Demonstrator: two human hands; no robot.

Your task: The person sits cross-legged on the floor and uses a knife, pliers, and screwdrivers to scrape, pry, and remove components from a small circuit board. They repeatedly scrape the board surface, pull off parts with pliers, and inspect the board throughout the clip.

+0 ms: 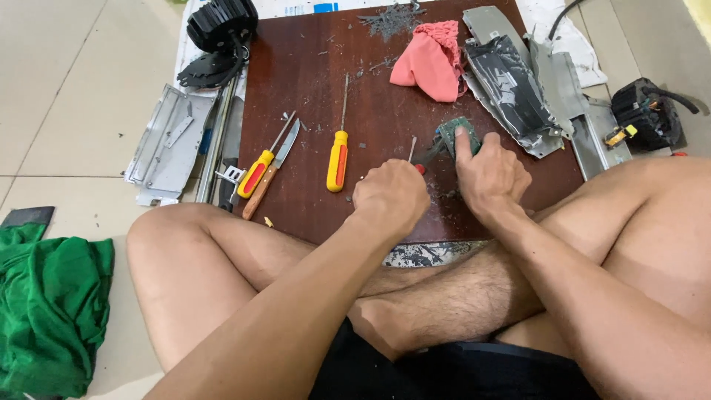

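Observation:
My left hand [390, 197] is closed around a red-handled screwdriver [415, 157]; only its metal shaft and a bit of red handle show past my fist. The tip points toward a small green circuit board [452, 132] lying on a dark brown wooden board [311, 96]. My right hand [489, 178] presses down on that circuit board, the index finger stretched across it. Most of the circuit board is hidden under my fingers.
Two yellow-handled screwdrivers [338, 157] [257, 172] and a wood-handled knife [271, 172] lie left of my hands. A pink cloth [429, 63] and grey metal casing parts [518, 81] sit behind. Black coil parts [221, 26] [648, 111], a metal panel [167, 144] and a green cloth [52, 311] rest on the tiled floor.

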